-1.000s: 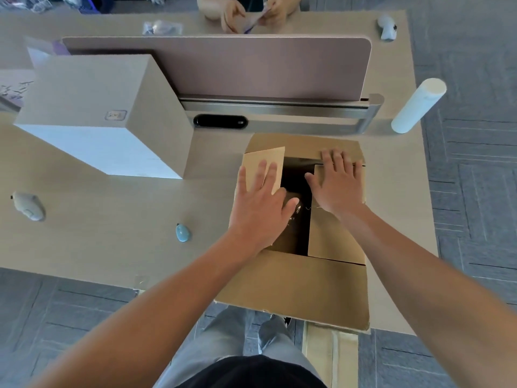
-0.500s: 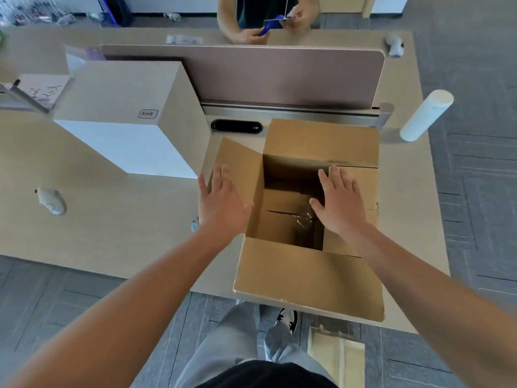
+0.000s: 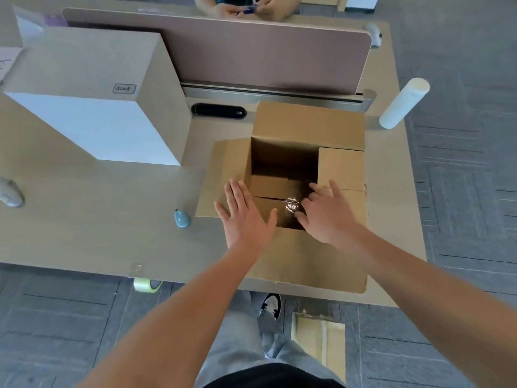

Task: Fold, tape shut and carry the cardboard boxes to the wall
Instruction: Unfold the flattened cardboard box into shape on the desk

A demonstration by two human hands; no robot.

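A brown cardboard box [image 3: 307, 127] stands open on the desk, its far, near and left flaps spread outward and its right flap folded inward. Shiny tape glints on the box's bottom seam inside. My left hand [image 3: 243, 217] lies flat with straight fingers on the left flap near the opening's corner. My right hand [image 3: 326, 210] rests on the right flap's edge, its fingers bent over the opening. A roll of tape [image 3: 147, 285] hangs at the desk's near edge.
A large white and beige box [image 3: 92, 107] stands on the desk [image 3: 84, 236] at the left, with a pink divider panel [image 3: 265, 54] behind. A white cylinder [image 3: 404, 103], a small blue object [image 3: 181, 218] and flat cardboard [image 3: 319, 340] on the floor are nearby. A person's hands [image 3: 240, 8] work beyond the divider.
The left flap has swung outward and lies spread. My left hand came back toward the opening's near left corner, and my right hand slid nearer along the right flap.
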